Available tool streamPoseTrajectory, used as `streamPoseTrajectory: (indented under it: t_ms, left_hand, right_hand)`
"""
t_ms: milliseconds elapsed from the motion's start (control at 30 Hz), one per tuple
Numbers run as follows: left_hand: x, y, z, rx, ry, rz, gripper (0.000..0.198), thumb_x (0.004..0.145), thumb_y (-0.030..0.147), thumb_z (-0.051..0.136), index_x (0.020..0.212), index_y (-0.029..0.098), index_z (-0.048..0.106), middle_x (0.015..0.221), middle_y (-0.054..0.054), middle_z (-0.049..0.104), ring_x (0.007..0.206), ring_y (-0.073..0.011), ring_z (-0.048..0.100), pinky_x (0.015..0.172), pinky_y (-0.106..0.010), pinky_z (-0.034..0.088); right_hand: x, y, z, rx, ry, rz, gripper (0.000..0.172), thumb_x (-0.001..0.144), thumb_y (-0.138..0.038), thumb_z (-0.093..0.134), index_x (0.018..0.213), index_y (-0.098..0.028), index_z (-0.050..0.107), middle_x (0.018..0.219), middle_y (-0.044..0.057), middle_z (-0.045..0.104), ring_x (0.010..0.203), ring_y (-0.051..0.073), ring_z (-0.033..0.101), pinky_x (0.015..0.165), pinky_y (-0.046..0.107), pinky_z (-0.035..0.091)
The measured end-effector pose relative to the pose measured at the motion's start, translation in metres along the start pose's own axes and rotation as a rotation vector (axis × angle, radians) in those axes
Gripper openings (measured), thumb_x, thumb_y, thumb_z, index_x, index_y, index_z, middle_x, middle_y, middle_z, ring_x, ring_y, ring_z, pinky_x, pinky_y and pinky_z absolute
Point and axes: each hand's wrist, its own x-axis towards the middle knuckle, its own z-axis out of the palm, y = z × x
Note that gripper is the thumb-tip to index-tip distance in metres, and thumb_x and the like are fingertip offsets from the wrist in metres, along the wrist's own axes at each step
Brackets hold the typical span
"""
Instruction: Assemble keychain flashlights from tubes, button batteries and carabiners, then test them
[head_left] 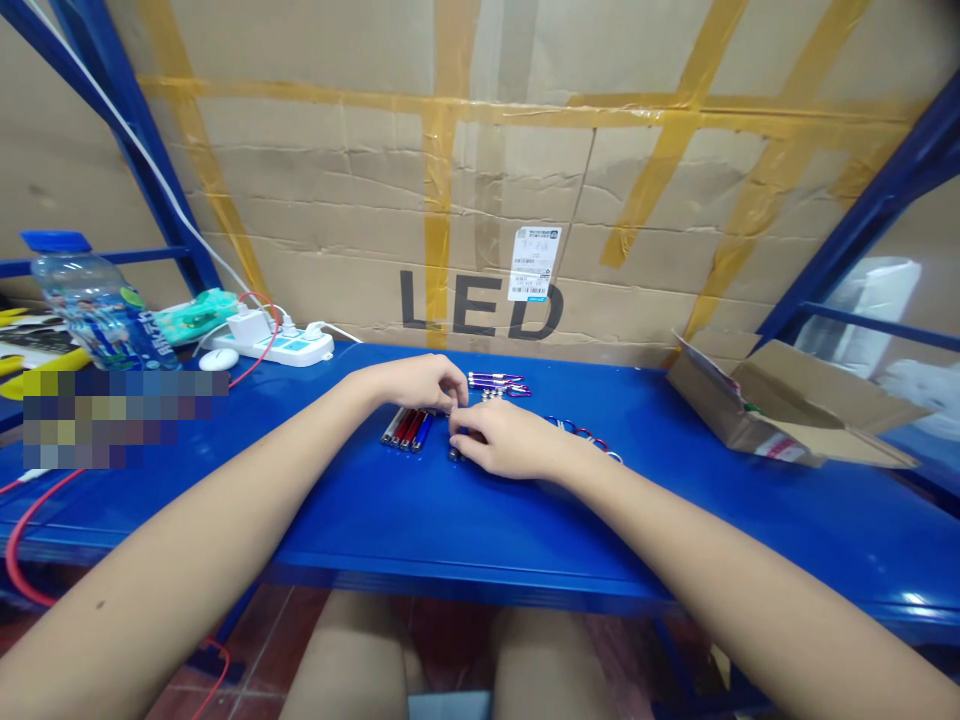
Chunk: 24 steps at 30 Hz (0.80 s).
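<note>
Both hands meet over the middle of a blue metal shelf (pixel 420 510). My left hand (pixel 420 382) is curled, its fingertips pinched together just above a row of small tube-shaped flashlights (pixel 406 428) in red, blue and silver. My right hand (pixel 510 438) is closed around a small dark flashlight (pixel 454 452) whose end pokes out at the left. Purple flashlights (pixel 495 381) with carabiner clips lie just behind the hands. More clips and rings (pixel 592 437) show past my right wrist. What the left fingertips pinch is too small to make out.
An open cardboard box (pixel 780 405) sits at the right. A white power strip (pixel 289 346) with a plugged charger, a white mouse (pixel 218 359) and a water bottle (pixel 101 305) stand at the left. A red cable (pixel 22 520) hangs off the left edge. Taped cardboard marked LED (pixel 480 305) forms the back wall.
</note>
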Motion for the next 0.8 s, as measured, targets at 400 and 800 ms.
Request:
streamPoseTrajectory:
  t_ms: [400,800]
  left_hand:
    - [0.000,0.026,0.007,-0.042,-0.064,0.032,0.018,0.079,0.020,0.063,0.096,0.017,0.072,0.085,-0.001,0.073,0.078,-0.0147,0.065,0.071,-0.024,0.047]
    - [0.021,0.032,0.042,0.385,0.226,0.278,0.027,0.091,0.012,0.047,0.097,0.018,0.072,0.098,-0.008,0.070,0.096,-0.0215,0.061,0.084,-0.033,0.045]
  right_hand:
    - [-0.034,0.018,-0.063,0.212,-0.242,0.392,0.018,0.077,-0.019,0.059,0.090,-0.022,0.048,0.074,-0.002,0.064,0.058,0.013,0.057,0.050,0.023,0.037]
    - [-0.038,0.058,-0.051,0.216,0.083,0.367,0.010,0.080,-0.025,0.060,0.088,-0.019,0.058,0.076,0.002,0.066,0.067,0.016,0.060,0.059,0.026,0.043]
